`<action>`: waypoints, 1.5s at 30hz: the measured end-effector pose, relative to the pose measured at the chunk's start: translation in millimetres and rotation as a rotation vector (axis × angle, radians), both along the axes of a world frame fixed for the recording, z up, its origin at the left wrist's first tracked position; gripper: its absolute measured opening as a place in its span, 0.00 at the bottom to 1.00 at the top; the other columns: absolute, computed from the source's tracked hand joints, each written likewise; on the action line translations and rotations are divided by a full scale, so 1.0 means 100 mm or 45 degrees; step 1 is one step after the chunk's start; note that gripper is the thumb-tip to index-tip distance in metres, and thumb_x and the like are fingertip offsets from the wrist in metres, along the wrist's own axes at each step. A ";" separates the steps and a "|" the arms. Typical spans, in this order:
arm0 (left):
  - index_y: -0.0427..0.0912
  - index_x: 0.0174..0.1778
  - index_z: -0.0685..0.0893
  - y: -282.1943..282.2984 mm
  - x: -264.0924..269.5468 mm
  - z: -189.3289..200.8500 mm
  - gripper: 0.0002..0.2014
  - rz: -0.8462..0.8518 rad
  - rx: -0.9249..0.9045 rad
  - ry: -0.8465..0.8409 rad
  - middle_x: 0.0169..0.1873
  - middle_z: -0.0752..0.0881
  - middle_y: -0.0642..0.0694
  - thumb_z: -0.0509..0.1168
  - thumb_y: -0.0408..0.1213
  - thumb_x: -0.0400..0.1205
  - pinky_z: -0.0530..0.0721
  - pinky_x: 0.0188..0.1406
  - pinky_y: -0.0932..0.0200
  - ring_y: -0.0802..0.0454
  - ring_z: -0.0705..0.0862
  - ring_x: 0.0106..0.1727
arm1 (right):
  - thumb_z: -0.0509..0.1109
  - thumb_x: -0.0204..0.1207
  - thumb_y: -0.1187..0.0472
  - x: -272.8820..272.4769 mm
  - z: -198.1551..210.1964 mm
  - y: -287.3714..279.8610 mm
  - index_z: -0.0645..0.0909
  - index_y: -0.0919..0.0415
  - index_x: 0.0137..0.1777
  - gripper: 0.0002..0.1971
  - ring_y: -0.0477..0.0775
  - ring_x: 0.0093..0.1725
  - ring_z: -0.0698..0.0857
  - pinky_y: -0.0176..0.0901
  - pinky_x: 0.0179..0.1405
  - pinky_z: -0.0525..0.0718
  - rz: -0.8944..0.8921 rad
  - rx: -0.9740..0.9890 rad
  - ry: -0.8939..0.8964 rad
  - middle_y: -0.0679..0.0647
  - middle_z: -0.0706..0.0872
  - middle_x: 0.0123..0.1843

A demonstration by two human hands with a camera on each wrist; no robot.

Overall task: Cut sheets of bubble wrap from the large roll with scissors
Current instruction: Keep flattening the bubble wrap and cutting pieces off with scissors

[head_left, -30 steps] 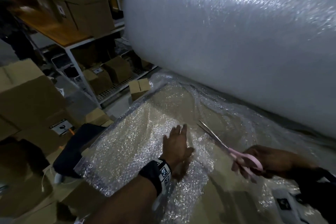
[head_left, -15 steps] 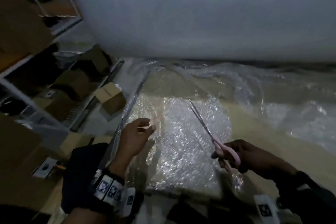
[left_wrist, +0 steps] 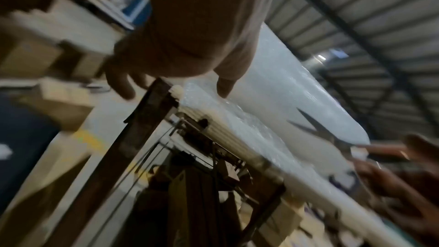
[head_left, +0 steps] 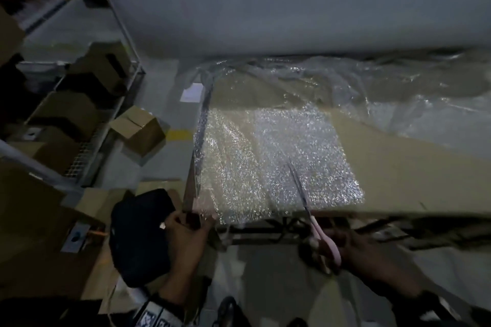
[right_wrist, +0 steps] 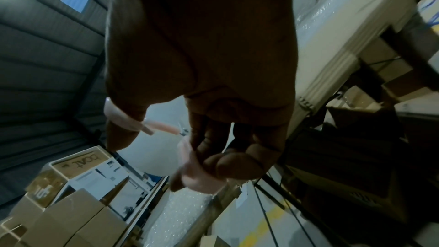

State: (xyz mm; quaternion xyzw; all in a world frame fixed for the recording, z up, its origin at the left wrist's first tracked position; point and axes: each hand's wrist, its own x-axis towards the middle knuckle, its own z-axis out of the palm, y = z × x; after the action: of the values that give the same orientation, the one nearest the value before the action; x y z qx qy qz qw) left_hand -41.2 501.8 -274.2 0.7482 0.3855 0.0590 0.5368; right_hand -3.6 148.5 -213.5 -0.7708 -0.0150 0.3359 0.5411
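Note:
The large bubble wrap roll (head_left: 292, 2) fills the back of the head view. A sheet of bubble wrap (head_left: 279, 162) runs from it over the tan table (head_left: 398, 172) to the near edge. My left hand (head_left: 186, 228) grips the sheet's near left corner at the table corner; in the left wrist view the thumb (left_wrist: 224, 85) lies on the wrap and the fingers (left_wrist: 121, 85) curl over the edge. My right hand (head_left: 356, 249) holds pink-handled scissors (head_left: 321, 236), whose blades (left_wrist: 316, 129) stand apart over the sheet's near edge. The right wrist view shows the fingers through the pink handles (right_wrist: 197, 172).
A metal shelf with cardboard boxes (head_left: 69, 114) stands at the left. On the floor beside it lie a small box (head_left: 138, 127) and a white paper (head_left: 191, 91). A black seat-like object (head_left: 140, 236) sits by my left hand. Loose clear wrap (head_left: 398, 93) bunches under the roll.
My left hand has come back from the sheet's left edge to its near left corner. The scissors have drawn back to the table's near edge. The camera now looks more steeply down.

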 end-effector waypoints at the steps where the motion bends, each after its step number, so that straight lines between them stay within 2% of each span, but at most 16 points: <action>1: 0.49 0.78 0.66 -0.06 -0.02 0.07 0.48 -0.034 0.222 0.007 0.71 0.76 0.36 0.87 0.48 0.67 0.79 0.73 0.34 0.32 0.76 0.75 | 0.78 0.83 0.56 -0.10 0.01 -0.03 0.90 0.59 0.49 0.07 0.53 0.40 0.91 0.57 0.49 0.91 -0.006 -0.034 -0.011 0.58 0.94 0.43; 3: 0.47 0.84 0.64 -0.19 -0.01 0.26 0.48 -0.193 0.653 -0.171 0.77 0.69 0.35 0.84 0.47 0.71 0.74 0.76 0.36 0.33 0.70 0.78 | 0.79 0.82 0.61 -0.15 -0.01 -0.11 0.91 0.59 0.49 0.02 0.49 0.40 0.90 0.52 0.46 0.90 -0.098 -0.118 -0.128 0.55 0.94 0.43; 4: 0.47 0.83 0.68 -0.27 0.03 0.33 0.45 -0.377 0.779 -0.291 0.76 0.71 0.38 0.81 0.51 0.72 0.73 0.75 0.39 0.36 0.70 0.77 | 0.80 0.81 0.61 -0.07 -0.01 -0.18 0.92 0.59 0.50 0.03 0.49 0.41 0.91 0.48 0.45 0.90 -0.171 -0.172 -0.221 0.50 0.94 0.43; 6: 0.53 0.81 0.75 -0.45 0.13 0.35 0.40 -0.821 0.963 -0.399 0.77 0.74 0.45 0.74 0.62 0.73 0.73 0.75 0.39 0.40 0.72 0.78 | 0.83 0.79 0.56 0.13 0.00 -0.29 0.92 0.56 0.51 0.06 0.51 0.45 0.94 0.53 0.48 0.92 -0.313 -0.322 -0.427 0.49 0.95 0.43; 8: 0.58 0.85 0.72 -0.65 0.28 0.29 0.41 -1.103 1.014 -0.316 0.84 0.71 0.47 0.65 0.68 0.75 0.72 0.78 0.37 0.41 0.69 0.83 | 0.84 0.76 0.50 0.37 -0.01 -0.38 0.89 0.56 0.50 0.12 0.55 0.45 0.94 0.59 0.48 0.91 -0.407 -0.517 -0.594 0.52 0.94 0.41; 11: 0.54 0.92 0.60 -0.90 0.48 0.16 0.46 -1.370 1.117 -0.172 0.93 0.56 0.45 0.55 0.72 0.78 0.60 0.87 0.33 0.41 0.54 0.93 | 0.85 0.70 0.39 0.65 -0.07 -0.43 0.85 0.58 0.51 0.24 0.62 0.45 0.91 0.58 0.47 0.89 -0.384 -0.696 -0.771 0.57 0.92 0.42; 14: 0.51 0.93 0.57 -1.04 0.57 0.11 0.43 -1.479 1.194 -0.106 0.94 0.52 0.47 0.62 0.66 0.85 0.49 0.90 0.32 0.43 0.45 0.94 | 0.78 0.65 0.28 0.78 -0.20 -0.50 0.83 0.51 0.48 0.27 0.58 0.39 0.87 0.53 0.39 0.86 -0.333 -0.747 -0.806 0.51 0.88 0.38; 19: 0.49 0.88 0.71 -1.08 0.57 -0.02 0.34 -1.447 1.231 -0.180 0.88 0.70 0.50 0.65 0.56 0.86 0.49 0.89 0.32 0.42 0.57 0.93 | 0.83 0.72 0.43 0.73 -0.32 -0.54 0.76 0.51 0.43 0.18 0.63 0.40 0.83 0.52 0.38 0.78 -0.219 -0.778 -0.772 0.51 0.83 0.39; 23: 0.48 0.80 0.81 -1.05 0.55 -0.05 0.28 -1.428 1.257 -0.252 0.81 0.81 0.49 0.65 0.52 0.83 0.54 0.86 0.33 0.39 0.68 0.89 | 0.84 0.71 0.44 0.72 -0.31 -0.56 0.77 0.51 0.47 0.19 0.62 0.40 0.81 0.55 0.42 0.80 -0.209 -0.816 -0.729 0.52 0.83 0.41; 28: 0.52 0.75 0.85 -1.03 0.56 -0.06 0.24 -1.428 1.282 -0.304 0.76 0.85 0.52 0.64 0.50 0.82 0.57 0.83 0.36 0.42 0.73 0.85 | 0.86 0.69 0.40 0.72 -0.30 -0.58 0.81 0.52 0.49 0.22 0.63 0.42 0.86 0.53 0.42 0.82 -0.241 -0.841 -0.707 0.54 0.88 0.43; 34: 0.50 0.73 0.87 -1.00 0.54 -0.02 0.24 -1.337 1.066 -0.429 0.73 0.87 0.52 0.69 0.54 0.82 0.69 0.80 0.33 0.44 0.77 0.82 | 0.88 0.69 0.45 0.68 -0.21 -0.57 0.83 0.50 0.50 0.19 0.57 0.39 0.83 0.46 0.37 0.72 -0.275 -0.803 -0.763 0.51 0.86 0.41; 36: 0.50 0.72 0.88 -0.91 0.52 0.02 0.23 -1.107 0.917 -0.473 0.72 0.88 0.50 0.73 0.55 0.82 0.72 0.78 0.40 0.46 0.79 0.79 | 0.88 0.69 0.47 0.61 -0.15 -0.56 0.83 0.48 0.49 0.17 0.55 0.38 0.83 0.41 0.33 0.75 -0.312 -0.751 -0.802 0.50 0.87 0.40; 38: 0.48 0.69 0.89 -0.73 0.44 0.15 0.22 -0.768 0.689 -0.471 0.70 0.88 0.45 0.78 0.51 0.80 0.78 0.75 0.44 0.44 0.82 0.74 | 0.83 0.71 0.44 0.46 -0.11 -0.54 0.84 0.51 0.47 0.15 0.54 0.39 0.86 0.34 0.38 0.81 -0.338 -0.647 -0.766 0.48 0.89 0.39; 40: 0.49 0.72 0.86 -0.47 0.31 0.26 0.26 -0.450 0.556 -0.329 0.73 0.83 0.43 0.82 0.48 0.78 0.78 0.72 0.47 0.44 0.78 0.74 | 0.75 0.73 0.34 0.22 -0.05 -0.44 0.86 0.57 0.46 0.23 0.56 0.39 0.89 0.49 0.43 0.86 -0.267 -0.411 -0.588 0.54 0.90 0.38; 43: 0.48 0.82 0.72 -0.14 0.07 0.35 0.43 -0.129 0.450 0.026 0.78 0.71 0.36 0.84 0.51 0.74 0.72 0.74 0.43 0.36 0.67 0.78 | 0.76 0.77 0.33 -0.25 0.06 -0.17 0.85 0.73 0.39 0.35 0.58 0.31 0.85 0.44 0.33 0.79 -0.219 0.031 -0.228 0.69 0.89 0.34; 45: 0.44 0.83 0.69 -0.06 -0.03 0.34 0.45 0.001 0.096 0.133 0.72 0.76 0.37 0.85 0.49 0.74 0.79 0.65 0.45 0.37 0.75 0.72 | 0.79 0.76 0.38 -0.50 0.02 -0.06 0.84 0.76 0.38 0.33 0.58 0.27 0.84 0.38 0.28 0.77 -0.213 0.189 -0.111 0.70 0.87 0.30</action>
State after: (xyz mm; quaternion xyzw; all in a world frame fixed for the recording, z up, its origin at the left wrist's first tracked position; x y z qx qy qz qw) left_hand -44.2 495.5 -240.7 0.7697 0.4107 0.0347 0.4875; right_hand -53.9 142.2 -211.9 -0.7411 0.0011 0.2538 0.6216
